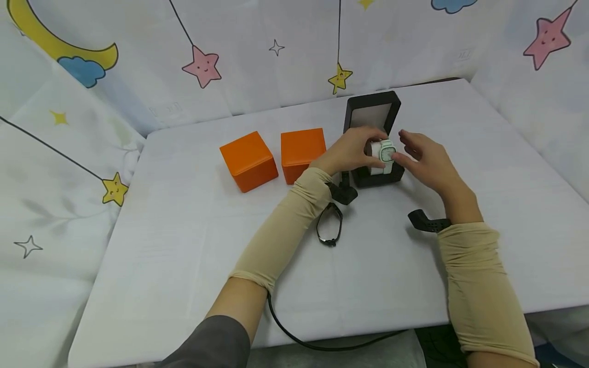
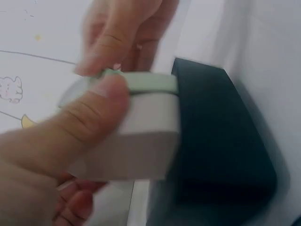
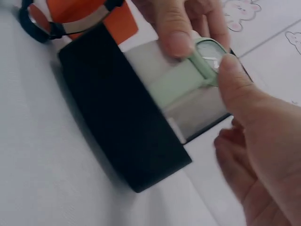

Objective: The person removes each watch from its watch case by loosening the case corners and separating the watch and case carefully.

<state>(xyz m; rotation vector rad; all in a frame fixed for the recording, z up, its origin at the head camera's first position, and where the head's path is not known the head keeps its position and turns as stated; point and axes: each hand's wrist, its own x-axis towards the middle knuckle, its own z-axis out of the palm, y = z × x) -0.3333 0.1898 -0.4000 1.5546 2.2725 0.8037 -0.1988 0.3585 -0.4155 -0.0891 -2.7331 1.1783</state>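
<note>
A pale green wristwatch is wrapped round a white cushion, at the front part of a black box whose lid stands raised behind it. My left hand grips the cushion from the left, its thumb on top beside the watch in the left wrist view. From the other side my right hand reaches in. Its thumb touches the edge of the watch face in the right wrist view, while its other fingers stay apart from the watch.
Two orange boxes stand left of the black box on the white-covered table. A black band forms a loop in front, below the left wrist. A black cable runs along the near edge.
</note>
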